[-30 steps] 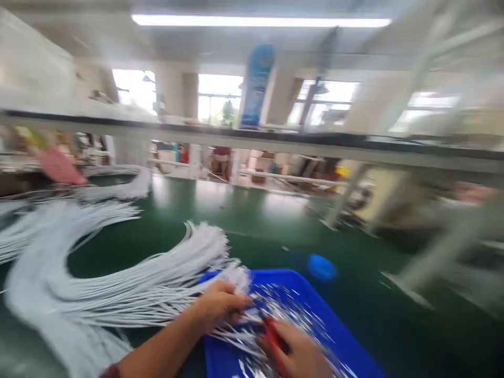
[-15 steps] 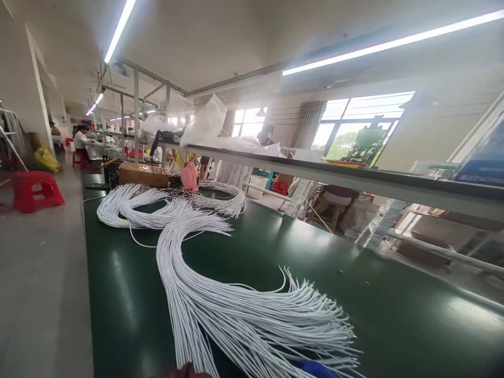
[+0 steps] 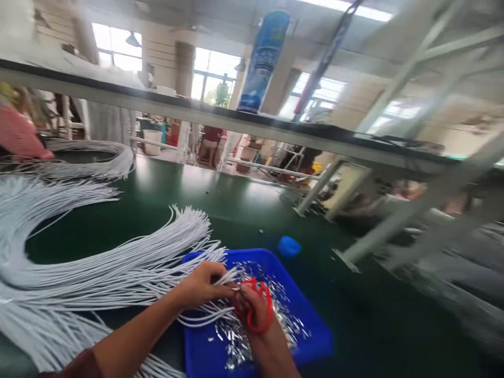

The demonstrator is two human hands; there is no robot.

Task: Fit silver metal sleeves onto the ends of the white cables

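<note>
Over a blue tray [image 3: 315, 336] both hands meet at the ends of white wires [image 3: 157, 262]. My left hand [image 3: 205, 286] pinches a few wire ends between thumb and fingers. In my right hand [image 3: 254, 307] are red-handled scissors [image 3: 271, 315], their loops around my fingers, close to the left fingertips; the blades are mostly hidden. Small shiny metal pieces [image 3: 236, 349] lie scattered in the tray. The thick bundle of wires curves across the green table from the left, its ends resting over the tray's left rim.
A small blue object [image 3: 289, 245] sits behind the tray on the green table [image 3: 374, 315]. A raised shelf [image 3: 189, 113] spans the back, carrying a blue can [image 3: 263, 63]. Slanted metal legs [image 3: 386, 236] stand at right. Another wire coil [image 3: 118, 157] and a pink object [image 3: 19, 136] are at left.
My view has swung right and down, bringing the blue tray and both hands into sight. Earlier only a bit of a hand showed at the bottom edge.
</note>
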